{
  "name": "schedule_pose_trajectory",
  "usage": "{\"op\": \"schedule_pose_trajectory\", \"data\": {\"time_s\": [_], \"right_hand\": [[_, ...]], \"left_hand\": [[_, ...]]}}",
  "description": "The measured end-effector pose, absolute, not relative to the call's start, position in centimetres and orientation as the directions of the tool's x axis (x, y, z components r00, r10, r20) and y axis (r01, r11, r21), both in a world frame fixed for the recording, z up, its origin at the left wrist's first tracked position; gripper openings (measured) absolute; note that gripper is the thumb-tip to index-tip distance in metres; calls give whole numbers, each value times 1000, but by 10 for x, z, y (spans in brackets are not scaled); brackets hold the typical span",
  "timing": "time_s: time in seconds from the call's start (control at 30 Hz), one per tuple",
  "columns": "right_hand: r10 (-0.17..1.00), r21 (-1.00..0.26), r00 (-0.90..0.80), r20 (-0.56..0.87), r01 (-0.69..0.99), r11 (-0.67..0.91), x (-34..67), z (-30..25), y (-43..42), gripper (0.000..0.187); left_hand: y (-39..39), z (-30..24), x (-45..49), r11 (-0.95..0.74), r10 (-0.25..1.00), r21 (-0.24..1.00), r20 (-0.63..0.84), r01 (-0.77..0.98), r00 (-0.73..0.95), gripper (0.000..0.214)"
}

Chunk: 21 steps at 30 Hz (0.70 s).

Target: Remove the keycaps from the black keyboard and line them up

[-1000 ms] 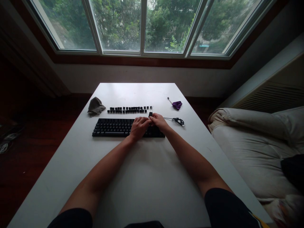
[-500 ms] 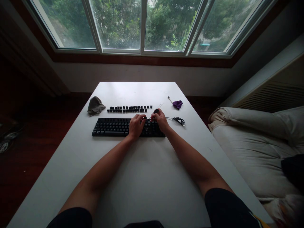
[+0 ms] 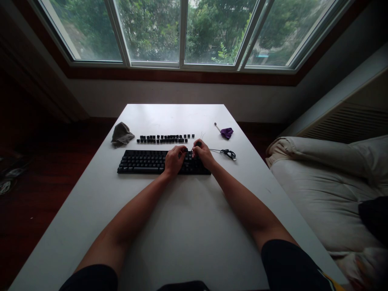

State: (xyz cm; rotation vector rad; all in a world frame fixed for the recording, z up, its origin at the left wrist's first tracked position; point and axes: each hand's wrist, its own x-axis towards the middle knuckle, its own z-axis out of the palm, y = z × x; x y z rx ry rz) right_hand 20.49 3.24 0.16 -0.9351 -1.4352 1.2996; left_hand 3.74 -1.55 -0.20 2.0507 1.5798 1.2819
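A black keyboard (image 3: 142,161) lies on the white table, partly covered by both hands. My left hand (image 3: 173,159) rests over its right-middle part, thumb and fingers drawn together near the far edge. Something small and dark shows at those fingertips, too small to name surely. My right hand (image 3: 203,153) is closed round a black-handled keycap puller (image 3: 199,144), whose thin wire loops point up and away from the keys. Beyond the keyboard, loose black keycaps (image 3: 163,141) stand in two rows.
A grey cloth (image 3: 121,134) lies at the left edge of the table (image 3: 182,226). To the right are a coiled USB cable (image 3: 228,154), a purple cloth (image 3: 226,133) and a small brush (image 3: 216,126). A pale sofa (image 3: 315,194) stands right of the table.
My right hand has tilted slightly, and the puller in it has turned a little, its wires shifting left. My left hand and the keyboard stay put.
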Motion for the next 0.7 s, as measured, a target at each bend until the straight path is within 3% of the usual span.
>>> {"op": "schedule_pose_trajectory", "data": {"time_s": [0.17,0.37,0.7], "right_hand": [[950,-971,-243,195,85,221,206,-2,34,33],[911,-849,-245,331,345,401,209,2,30,28],[875,-741,-317,366,470,480,208,-3,28,28]], "left_hand": [[-15,-3,37,-351,889,665,457,659,12,24],[-13,-5,36,-361,882,678,472,641,-3,24],[-9,-10,35,-394,858,675,513,624,-13,24]]}}
